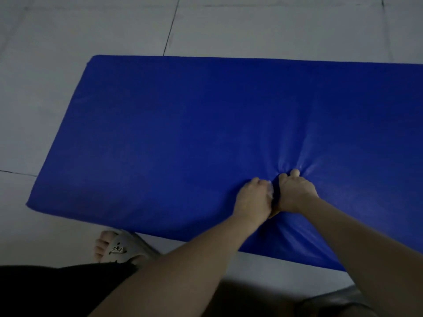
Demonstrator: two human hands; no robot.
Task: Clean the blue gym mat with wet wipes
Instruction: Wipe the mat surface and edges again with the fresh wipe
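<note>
Blue padded vinyl, soft and slick: the gym mat (160,133) lies flat on the tiled floor (68,30), dimpling under both hands near its close edge. The left hand (251,197) seems to bunch a white wet wipe (270,191) in curled fingers (257,181). The right hand (295,195) presses just beside it, and I cannot tell its grip. Best pressed flat from above.

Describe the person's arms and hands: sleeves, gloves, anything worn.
The left forearm and right forearm are bare, no sleeves in view. The left hand and right hand wear no gloves; no watch, bracelet or ring shows in this dim view.
</note>
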